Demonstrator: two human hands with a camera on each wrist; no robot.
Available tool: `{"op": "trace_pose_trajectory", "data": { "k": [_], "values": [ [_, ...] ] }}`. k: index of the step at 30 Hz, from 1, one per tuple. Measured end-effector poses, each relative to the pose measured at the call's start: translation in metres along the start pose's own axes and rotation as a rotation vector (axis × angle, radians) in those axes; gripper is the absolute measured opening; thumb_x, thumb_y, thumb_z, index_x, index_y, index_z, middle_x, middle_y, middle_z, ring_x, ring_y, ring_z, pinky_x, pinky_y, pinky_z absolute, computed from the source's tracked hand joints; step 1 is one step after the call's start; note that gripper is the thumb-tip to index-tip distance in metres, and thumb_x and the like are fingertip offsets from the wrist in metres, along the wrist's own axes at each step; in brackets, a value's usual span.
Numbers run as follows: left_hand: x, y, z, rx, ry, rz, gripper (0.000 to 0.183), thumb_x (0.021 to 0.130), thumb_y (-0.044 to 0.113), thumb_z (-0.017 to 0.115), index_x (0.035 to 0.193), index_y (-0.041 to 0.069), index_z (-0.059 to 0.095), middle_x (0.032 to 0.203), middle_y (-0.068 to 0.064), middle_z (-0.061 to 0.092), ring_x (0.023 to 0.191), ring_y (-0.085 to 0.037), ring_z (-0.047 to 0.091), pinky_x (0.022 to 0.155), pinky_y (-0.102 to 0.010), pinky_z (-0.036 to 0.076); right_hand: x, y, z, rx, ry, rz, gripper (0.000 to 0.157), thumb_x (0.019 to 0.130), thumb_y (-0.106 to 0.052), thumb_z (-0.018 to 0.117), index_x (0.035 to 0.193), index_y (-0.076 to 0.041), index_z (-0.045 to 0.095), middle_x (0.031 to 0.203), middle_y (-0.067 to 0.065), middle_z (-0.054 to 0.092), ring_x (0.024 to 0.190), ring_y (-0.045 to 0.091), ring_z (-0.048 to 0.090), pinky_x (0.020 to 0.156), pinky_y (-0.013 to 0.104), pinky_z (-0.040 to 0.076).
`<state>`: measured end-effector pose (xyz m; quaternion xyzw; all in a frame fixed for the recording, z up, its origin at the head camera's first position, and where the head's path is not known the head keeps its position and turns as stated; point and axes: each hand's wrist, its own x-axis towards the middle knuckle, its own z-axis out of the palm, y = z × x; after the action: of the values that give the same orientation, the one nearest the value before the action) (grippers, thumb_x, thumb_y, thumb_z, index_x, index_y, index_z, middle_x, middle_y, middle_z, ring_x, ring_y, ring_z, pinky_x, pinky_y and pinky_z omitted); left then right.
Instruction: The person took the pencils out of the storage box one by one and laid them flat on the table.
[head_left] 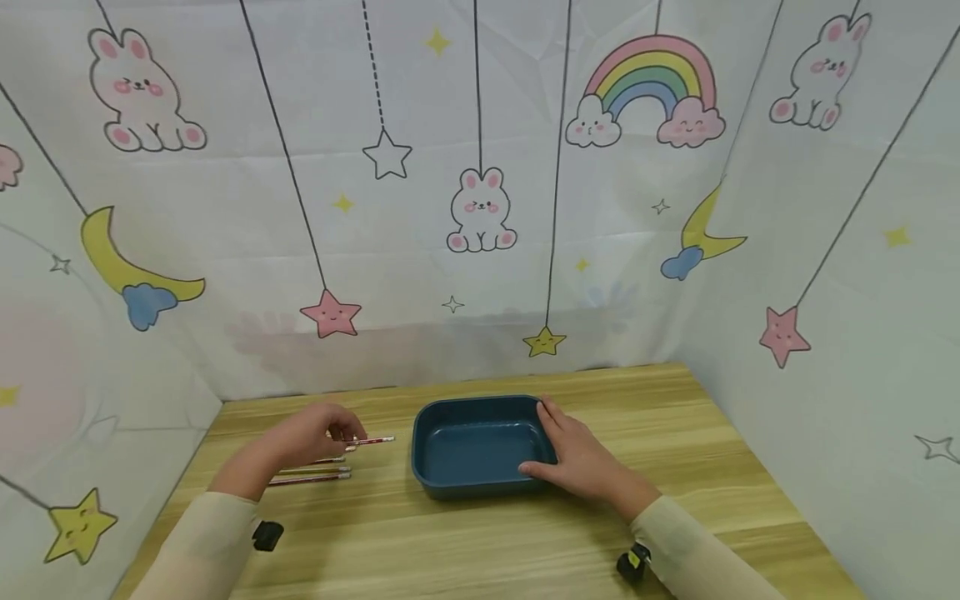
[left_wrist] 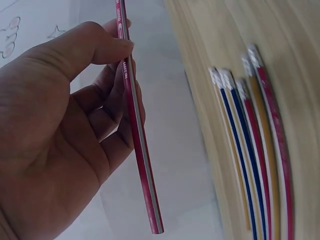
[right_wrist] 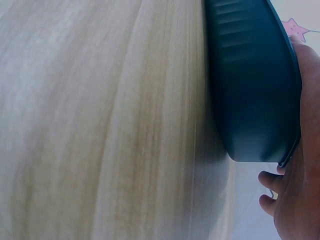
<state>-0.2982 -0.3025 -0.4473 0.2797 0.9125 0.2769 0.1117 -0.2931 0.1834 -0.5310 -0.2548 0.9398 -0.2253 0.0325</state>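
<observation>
A dark blue rectangular box [head_left: 480, 492] stands open-topped on the table, its inside bare. My right hand [head_left: 581, 457] holds its right end, thumb over the near rim and other fingers towards the far corner; the right wrist view shows fingertips [right_wrist: 270, 181] below the rim. Left of the box, my left hand [head_left: 318, 435] pinches a red and silver striped pencil [left_wrist: 137, 125] between thumb and fingers, above the table. Several more pencils [left_wrist: 270, 110], red, yellow and blue with white erasers, lie side by side below that hand; it partly hides them in the head view.
A wood-grain table [head_left: 420, 550] carries everything. White cloth walls [head_left: 420, 250] printed with rabbits, stars and moons enclose its back and sides. Black straps or camera mounts [head_left: 633, 565] sit at both wrists.
</observation>
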Motion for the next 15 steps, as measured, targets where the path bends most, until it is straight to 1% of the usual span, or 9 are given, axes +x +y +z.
{"op": "trace_pose_trajectory", "data": {
  "k": [2,4,9,12,15],
  "values": [
    [-0.009,-0.007,0.001,-0.009,-0.004,-0.023,0.025,0.097,-0.007,0.076,0.11,0.013,0.083,0.102,0.002,0.076,0.089,-0.012,0.064,0.077,-0.032,0.058,0.0,0.0,0.001,-0.008,0.004,-0.007,0.112,0.102,-0.075,0.063,0.176,-0.003,0.017,0.185,0.016,0.008,0.165,0.044,0.025,0.128,0.066,0.028],
    [-0.018,-0.015,0.003,-0.013,-0.009,-0.032,0.022,0.097,-0.006,0.077,0.109,0.012,0.083,0.101,0.001,0.076,0.088,-0.01,0.063,0.076,-0.031,0.057,0.001,0.0,0.002,-0.012,0.001,-0.011,0.112,0.102,-0.075,0.063,0.176,-0.003,0.017,0.185,0.016,0.008,0.165,0.044,0.025,0.128,0.065,0.028],
    [-0.034,-0.035,0.006,-0.073,-0.029,-0.05,0.02,0.095,-0.008,0.077,0.104,0.009,0.082,0.093,-0.001,0.073,0.082,-0.009,0.059,0.069,-0.029,0.053,0.0,-0.001,0.002,-0.011,0.001,-0.004,0.113,0.102,-0.076,0.062,0.176,-0.003,0.017,0.185,0.015,0.008,0.165,0.043,0.026,0.128,0.065,0.028],
    [-0.041,-0.047,0.005,-0.117,-0.05,-0.086,0.022,0.092,-0.01,0.077,0.103,0.008,0.082,0.093,-0.002,0.073,0.082,-0.009,0.059,0.071,-0.028,0.053,0.0,-0.002,0.0,-0.007,0.008,0.0,0.113,0.102,-0.075,0.062,0.176,-0.003,0.017,0.185,0.015,0.008,0.165,0.043,0.026,0.128,0.066,0.028],
    [-0.048,-0.058,0.004,-0.145,-0.068,-0.121,0.02,0.093,-0.008,0.078,0.104,0.008,0.082,0.095,-0.004,0.074,0.084,-0.009,0.061,0.073,-0.028,0.054,-0.001,-0.002,-0.001,-0.012,0.007,0.004,0.113,0.102,-0.076,0.062,0.176,-0.004,0.017,0.185,0.014,0.007,0.165,0.043,0.025,0.129,0.065,0.027]
  ]
}}
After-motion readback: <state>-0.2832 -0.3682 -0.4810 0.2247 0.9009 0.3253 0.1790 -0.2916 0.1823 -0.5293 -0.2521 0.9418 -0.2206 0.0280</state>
